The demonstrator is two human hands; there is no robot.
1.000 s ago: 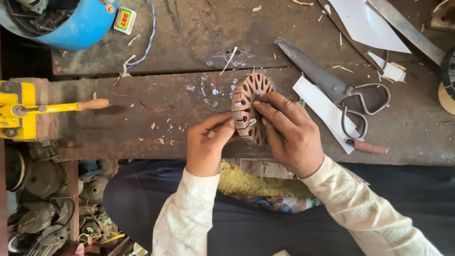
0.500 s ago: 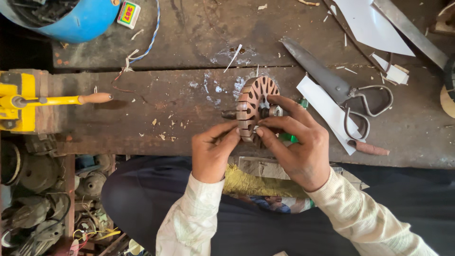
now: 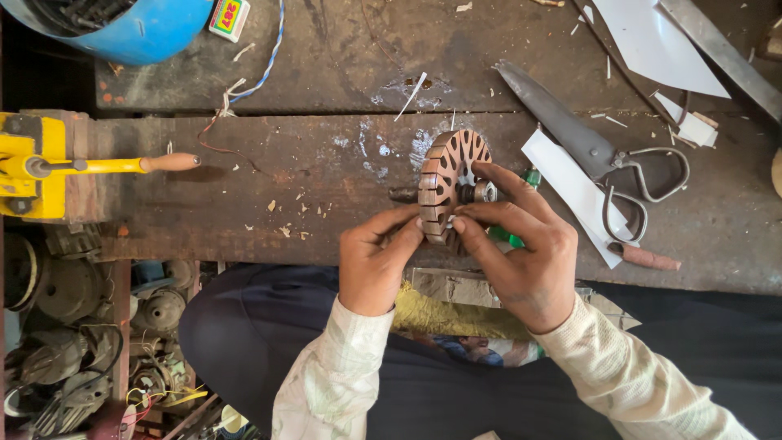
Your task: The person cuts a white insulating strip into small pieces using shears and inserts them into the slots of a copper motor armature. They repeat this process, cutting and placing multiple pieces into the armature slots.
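Repair workshop, motor-winding sort. Scarred, stained wooden bench [image 3: 326, 187], chips and paper scraps scattered. Heavy shears [image 3: 595, 155] lying among cut white insulation sheet [image 3: 652, 41]. Yellow hand-crank tool [image 3: 49, 167] clamped at bench edge. Down left, heap of old motor parts [image 3: 73, 326] and loose wires. Blue tub [image 3: 138, 28] at corner.
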